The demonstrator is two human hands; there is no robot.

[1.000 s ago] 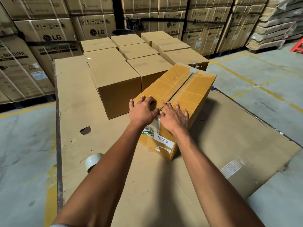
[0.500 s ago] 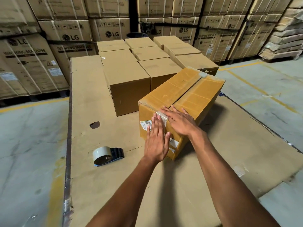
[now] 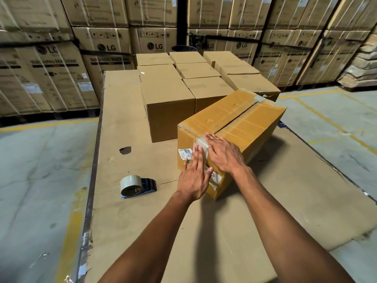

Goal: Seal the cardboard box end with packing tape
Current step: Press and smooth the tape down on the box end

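A yellow-brown cardboard box [image 3: 240, 123] lies at an angle on a flat cardboard sheet [image 3: 130, 119], its near end facing me. Clear packing tape [image 3: 201, 142] runs along the top seam and folds over the near edge. My left hand [image 3: 193, 176] lies flat, fingers together, against the near end face, below the tape end and beside a printed label [image 3: 185, 153]. My right hand [image 3: 222, 153] lies flat over the top near edge, pressing on the tape. A tape roll in a blue dispenser [image 3: 134, 185] lies on the sheet to the left of the box, apart from both hands.
Several plain closed cartons [image 3: 169, 99] stand in rows right behind the box. Stacks of large LG washing-machine cartons [image 3: 53, 76] wall off the back. A small hole [image 3: 125, 150] marks the sheet. Grey concrete floor with yellow lines [image 3: 336, 123] lies on both sides.
My left hand came off the box top and down onto the near end face. The right hand slid toward the top near edge. The tape dispenser came into view as my head shifted.
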